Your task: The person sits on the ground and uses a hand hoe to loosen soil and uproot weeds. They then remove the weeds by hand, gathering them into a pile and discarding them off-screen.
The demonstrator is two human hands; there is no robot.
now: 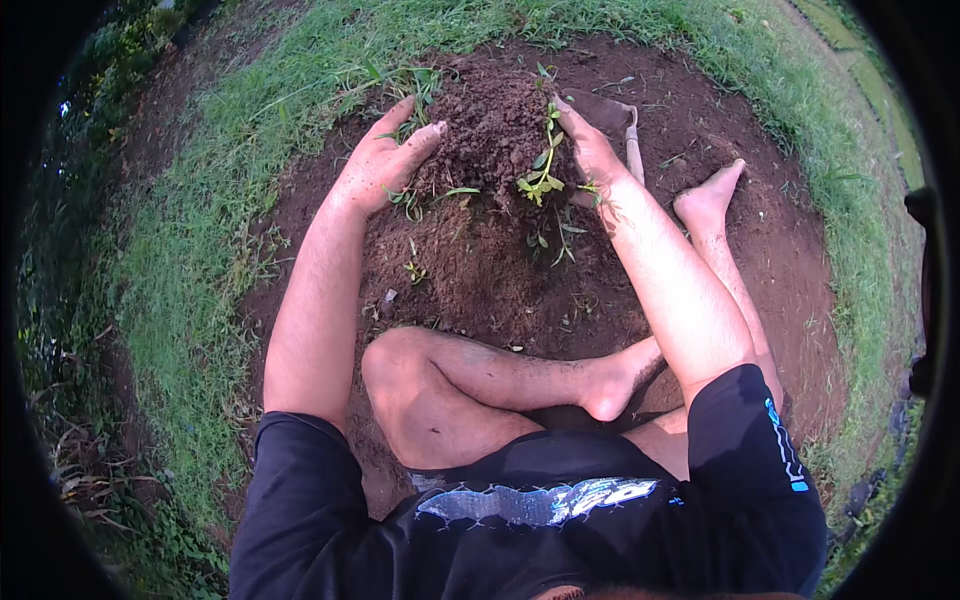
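A large clump of dark, crumbly soil [491, 124] stands in front of me, held from both sides. My left hand [386, 161] cups its left side, thumb pressed against the soil and fingers reaching round the far side among grass blades. On the right side lies my right hand [592, 150], its fingers partly hidden behind the soil. A leafy green weed stem [550, 161] hangs down the clump's near right face. Under and before the clump is a mound of loose brown earth [480, 262]; whether the clump is lifted off it I cannot tell.
Just beyond my right hand lies a hoe with a flat blade [600, 111] and a wooden handle [634, 154]. My bare foot [709, 195] rests on the soil at the right; the other leg is folded before me. Grass [202, 217] rings the dug patch.
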